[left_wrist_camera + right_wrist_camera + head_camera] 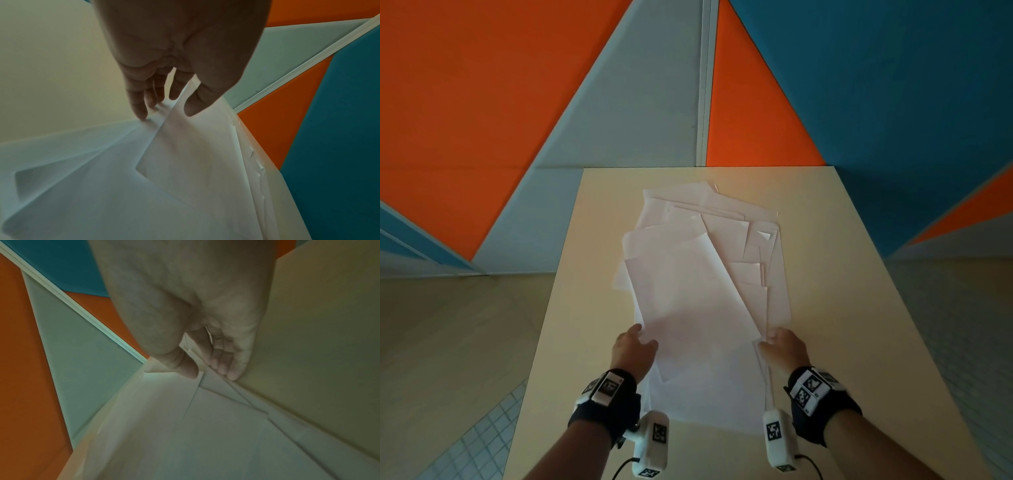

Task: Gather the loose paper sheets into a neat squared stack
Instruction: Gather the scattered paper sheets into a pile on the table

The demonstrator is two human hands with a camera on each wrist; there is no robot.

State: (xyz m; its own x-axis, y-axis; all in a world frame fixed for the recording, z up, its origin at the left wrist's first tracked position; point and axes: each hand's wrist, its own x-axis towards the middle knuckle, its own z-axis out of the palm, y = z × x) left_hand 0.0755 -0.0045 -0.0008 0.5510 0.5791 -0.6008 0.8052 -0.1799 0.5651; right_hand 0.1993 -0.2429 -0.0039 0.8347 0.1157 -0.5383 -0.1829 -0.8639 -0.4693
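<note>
A pale cream tabletop (842, 308) stands against a wall of orange, blue and grey angled panels (482, 102), with light flooring to either side. White paper sheets (698, 274) lie fanned and overlapping along the middle of the tabletop, their edges out of line. The left hand (631, 349) pinches the pile's left edge, thumb on top, fingers (141, 104) beneath the raised sheets. The right hand (786, 346) grips the right edge the same way, thumb (188, 369) pressed on a sheet, fingers curled below it.
</note>
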